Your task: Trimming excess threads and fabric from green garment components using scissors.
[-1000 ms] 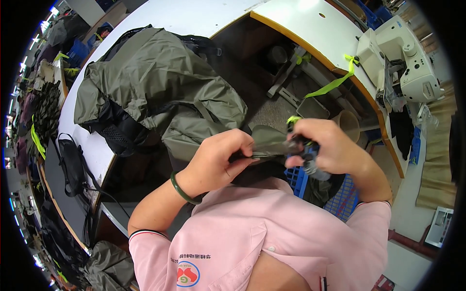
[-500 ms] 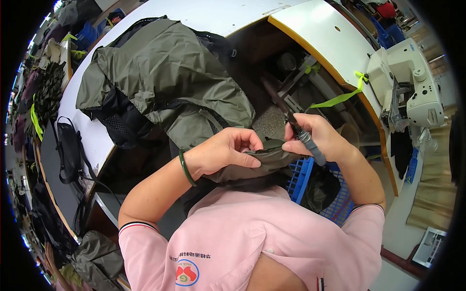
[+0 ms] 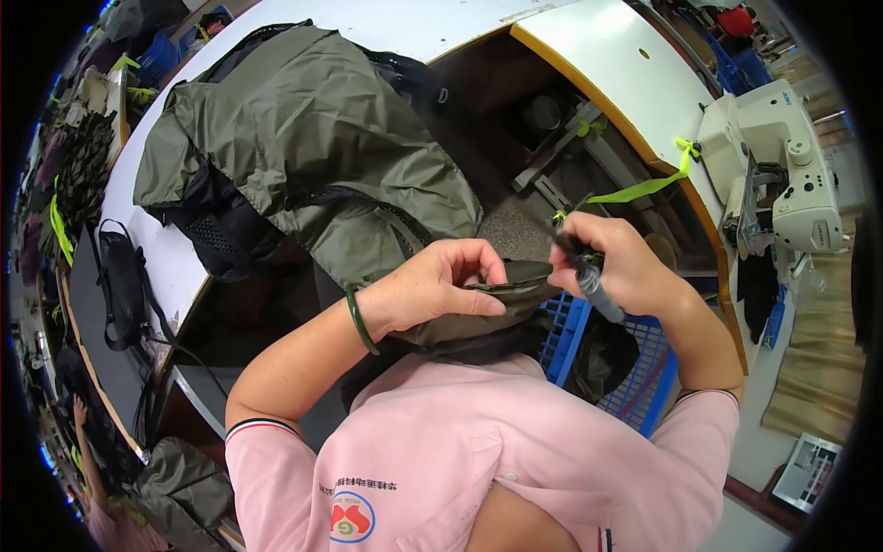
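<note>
My left hand (image 3: 451, 287), with a green bangle at the wrist, pinches the edge of an olive-green fabric piece (image 3: 501, 296) near my lap. Folded layers show between its fingers and thumb. Across from it, my right hand (image 3: 612, 262) is closed around a long tool with a grey handle (image 3: 600, 293); its dark end is blurred and its kind is unclear. The fingertips of this hand are at the right end of the fabric edge; whether they grip it is hard to see. Beyond my hands, a large olive-green bag (image 3: 313, 138) with black mesh lies over the table edge.
A sewing machine (image 3: 791, 170) stands on the white table (image 3: 607, 46) at the right. Yellow-green tape (image 3: 644, 189) hangs from the table's edge. Below my right arm is a blue plastic basket (image 3: 648, 368) with dark material. A co-worker's arm (image 3: 92, 460) shows at lower left.
My right hand has shifted slightly right, and the tool has turned in it. My left hand keeps its pinch on the fabric. The co-worker's arm has come further into view.
</note>
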The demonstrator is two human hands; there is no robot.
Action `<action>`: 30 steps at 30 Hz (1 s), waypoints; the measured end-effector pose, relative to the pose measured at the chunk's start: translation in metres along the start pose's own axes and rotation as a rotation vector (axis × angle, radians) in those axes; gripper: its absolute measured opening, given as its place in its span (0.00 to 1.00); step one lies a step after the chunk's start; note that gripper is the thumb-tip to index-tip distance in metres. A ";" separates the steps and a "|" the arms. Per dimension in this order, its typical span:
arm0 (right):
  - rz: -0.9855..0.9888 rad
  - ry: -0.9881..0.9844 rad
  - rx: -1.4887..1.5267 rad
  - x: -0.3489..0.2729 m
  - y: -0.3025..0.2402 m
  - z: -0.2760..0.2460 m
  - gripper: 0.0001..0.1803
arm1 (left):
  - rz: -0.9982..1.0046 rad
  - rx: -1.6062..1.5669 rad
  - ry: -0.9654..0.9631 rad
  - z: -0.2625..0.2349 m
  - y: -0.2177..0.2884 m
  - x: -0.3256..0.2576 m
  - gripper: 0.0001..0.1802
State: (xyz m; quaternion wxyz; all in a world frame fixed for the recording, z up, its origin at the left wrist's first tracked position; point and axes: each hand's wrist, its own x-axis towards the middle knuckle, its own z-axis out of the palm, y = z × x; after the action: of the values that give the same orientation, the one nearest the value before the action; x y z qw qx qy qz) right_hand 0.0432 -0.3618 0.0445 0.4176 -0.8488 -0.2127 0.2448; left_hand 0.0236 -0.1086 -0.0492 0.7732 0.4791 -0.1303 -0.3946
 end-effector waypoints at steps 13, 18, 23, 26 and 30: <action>-0.003 0.091 -0.208 0.000 -0.003 -0.014 0.16 | 0.019 0.203 0.158 0.004 -0.006 0.001 0.11; -0.309 0.115 -0.902 -0.008 -0.018 -0.035 0.17 | 0.029 0.143 0.177 0.007 -0.003 0.003 0.12; -0.323 0.038 -0.982 -0.006 -0.021 -0.038 0.16 | 0.054 0.137 0.164 0.009 -0.007 0.004 0.12; -0.323 0.013 -0.979 -0.004 -0.023 -0.036 0.16 | 0.058 0.143 0.158 0.011 -0.007 0.004 0.11; -0.328 -0.003 -0.976 -0.003 -0.025 -0.035 0.16 | 0.062 0.166 0.151 0.011 -0.007 0.003 0.11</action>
State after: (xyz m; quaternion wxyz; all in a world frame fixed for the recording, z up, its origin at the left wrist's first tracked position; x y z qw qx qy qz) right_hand 0.0577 -0.3705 0.0837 0.0052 -0.9000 -0.4331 0.0496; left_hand 0.0158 -0.1193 -0.0502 0.7503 0.5656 -0.1186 -0.3211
